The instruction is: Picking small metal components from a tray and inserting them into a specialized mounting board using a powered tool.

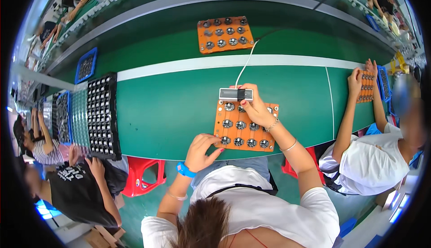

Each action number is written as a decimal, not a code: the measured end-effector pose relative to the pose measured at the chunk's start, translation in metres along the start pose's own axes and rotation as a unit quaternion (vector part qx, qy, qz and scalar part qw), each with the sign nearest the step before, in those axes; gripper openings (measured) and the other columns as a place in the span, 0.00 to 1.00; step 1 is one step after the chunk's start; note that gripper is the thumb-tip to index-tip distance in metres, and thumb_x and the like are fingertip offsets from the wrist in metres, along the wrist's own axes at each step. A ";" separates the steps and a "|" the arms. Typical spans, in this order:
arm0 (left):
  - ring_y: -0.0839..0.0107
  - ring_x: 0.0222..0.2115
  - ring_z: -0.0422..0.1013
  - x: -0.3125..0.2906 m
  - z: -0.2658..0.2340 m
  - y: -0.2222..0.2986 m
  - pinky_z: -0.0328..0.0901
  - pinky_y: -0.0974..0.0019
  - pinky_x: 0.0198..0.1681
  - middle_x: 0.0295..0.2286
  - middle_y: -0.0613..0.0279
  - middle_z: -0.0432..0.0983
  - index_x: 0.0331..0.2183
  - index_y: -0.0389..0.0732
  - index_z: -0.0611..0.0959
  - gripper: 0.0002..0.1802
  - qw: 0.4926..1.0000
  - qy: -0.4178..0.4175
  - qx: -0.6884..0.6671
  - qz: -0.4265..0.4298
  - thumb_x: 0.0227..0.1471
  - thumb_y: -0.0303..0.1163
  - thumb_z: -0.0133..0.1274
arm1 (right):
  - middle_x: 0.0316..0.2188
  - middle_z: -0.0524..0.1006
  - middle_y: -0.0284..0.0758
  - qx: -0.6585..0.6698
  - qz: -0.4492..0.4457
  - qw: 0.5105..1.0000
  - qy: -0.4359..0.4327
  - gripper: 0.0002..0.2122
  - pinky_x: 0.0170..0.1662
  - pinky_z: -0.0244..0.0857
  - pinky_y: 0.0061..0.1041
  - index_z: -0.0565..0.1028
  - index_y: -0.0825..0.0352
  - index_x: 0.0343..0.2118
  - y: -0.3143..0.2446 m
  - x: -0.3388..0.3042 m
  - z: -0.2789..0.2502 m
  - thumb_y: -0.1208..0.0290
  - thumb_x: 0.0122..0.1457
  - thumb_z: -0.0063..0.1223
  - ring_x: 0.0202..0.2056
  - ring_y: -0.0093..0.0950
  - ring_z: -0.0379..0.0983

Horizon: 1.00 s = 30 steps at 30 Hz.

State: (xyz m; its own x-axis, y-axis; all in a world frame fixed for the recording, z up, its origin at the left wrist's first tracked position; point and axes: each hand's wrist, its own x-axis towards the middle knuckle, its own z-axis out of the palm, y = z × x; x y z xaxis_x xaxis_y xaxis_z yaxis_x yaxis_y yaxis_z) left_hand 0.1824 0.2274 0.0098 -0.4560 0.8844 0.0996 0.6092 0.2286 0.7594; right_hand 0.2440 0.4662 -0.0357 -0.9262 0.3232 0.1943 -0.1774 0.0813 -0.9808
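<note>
An orange tray (246,135) lies on the green table in front of me. Rows of round, shiny metal-and-black parts (240,125) sit in it. In my right hand (255,105) is a silver bar-shaped device (229,94) with a black band round it, held over the tray's far edge. From it a white cable (243,71) runs away across the table. My left hand (203,151) grips the tray's near left corner, thumb and fingers beside the corner part. The parts under my right hand are partly hidden.
A second orange tray (225,36) of round parts lies beyond the white strip. To the left stand a black rack (102,118) of small parts and a blue bin (86,65). Co-workers sit on both sides; the right one handles an orange tray (366,86). A red stool (142,176) stands lower left.
</note>
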 end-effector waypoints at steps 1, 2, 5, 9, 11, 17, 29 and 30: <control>0.59 0.35 0.71 -0.010 0.002 0.000 0.66 0.61 0.40 0.31 0.57 0.76 0.33 0.38 0.80 0.14 1.000 0.017 -0.003 -0.001 0.39 0.26 0.62 | 0.51 0.68 0.44 -0.006 0.013 1.000 -0.023 0.18 0.51 0.63 0.28 0.56 0.65 0.50 -0.002 0.001 0.005 0.61 0.63 0.42 0.49 0.30 0.67; 0.59 0.34 0.72 -0.017 0.003 -0.001 0.66 0.62 0.40 0.29 0.57 0.76 0.32 0.38 0.80 0.12 0.999 0.034 -0.006 -0.001 0.39 0.25 0.61 | 0.51 0.68 0.44 -0.002 0.014 0.999 -0.032 0.18 0.51 0.63 0.28 0.56 0.65 0.50 -0.005 0.002 0.009 0.61 0.63 0.42 0.49 0.30 0.67; 0.59 0.33 0.72 -0.016 0.005 -0.002 0.66 0.62 0.39 0.28 0.58 0.77 0.30 0.38 0.80 0.09 0.995 0.087 -0.002 -0.049 0.40 0.24 0.60 | 0.52 0.67 0.43 0.066 0.059 0.995 -0.042 0.19 0.50 0.63 0.25 0.57 0.63 0.49 -0.011 0.006 0.015 0.57 0.63 0.43 0.47 0.28 0.67; 0.57 0.38 0.70 0.037 -0.006 -0.010 0.64 0.60 0.44 0.35 0.56 0.75 0.35 0.39 0.78 0.15 0.988 0.149 0.036 -0.006 0.41 0.26 0.60 | 0.49 0.71 0.47 0.155 0.076 0.983 0.067 0.17 0.50 0.66 0.28 0.65 0.65 0.44 -0.037 -0.006 0.003 0.62 0.58 0.53 0.49 0.31 0.69; 0.55 0.42 0.69 0.052 -0.010 -0.017 0.61 0.59 0.49 0.38 0.56 0.74 0.39 0.39 0.75 0.20 0.994 0.076 0.074 0.015 0.41 0.27 0.61 | 0.47 0.71 0.50 0.202 0.044 0.970 0.125 0.20 0.55 0.62 0.36 0.67 0.67 0.45 -0.044 -0.017 0.003 0.63 0.53 0.60 0.51 0.39 0.67; 0.56 0.43 0.69 0.056 -0.019 -0.039 0.61 0.59 0.51 0.39 0.58 0.75 0.40 0.39 0.74 0.20 0.998 0.013 0.014 0.051 0.43 0.27 0.61 | 0.44 0.73 0.44 0.213 0.029 0.963 0.160 0.17 0.54 0.61 0.32 0.67 0.69 0.45 -0.041 -0.050 0.023 0.75 0.53 0.58 0.51 0.35 0.68; 0.58 0.42 0.69 0.065 -0.012 0.010 0.60 0.59 0.48 0.39 0.56 0.75 0.45 0.40 0.71 0.26 0.998 0.007 -0.034 0.047 0.42 0.28 0.61 | 0.43 0.74 0.39 -0.110 0.025 0.991 0.070 0.22 0.53 0.62 0.29 0.69 0.69 0.48 -0.041 -0.058 0.020 0.80 0.48 0.60 0.48 0.29 0.70; 0.58 0.42 0.69 0.067 -0.010 0.011 0.60 0.59 0.48 0.39 0.56 0.75 0.45 0.40 0.71 0.26 0.998 0.005 -0.035 0.044 0.42 0.28 0.61 | 0.43 0.74 0.39 -0.108 0.029 0.991 0.069 0.22 0.53 0.62 0.29 0.69 0.69 0.48 -0.043 -0.060 0.017 0.80 0.48 0.60 0.48 0.29 0.70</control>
State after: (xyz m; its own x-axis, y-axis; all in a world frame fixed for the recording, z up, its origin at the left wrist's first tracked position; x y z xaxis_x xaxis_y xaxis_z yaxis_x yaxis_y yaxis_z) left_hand 0.1516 0.2852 0.0313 -0.4098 0.8954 0.1739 0.6003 0.1213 0.7905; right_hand 0.3012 0.4274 -0.0058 -0.8755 0.4584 0.1530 -0.0360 0.2538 -0.9666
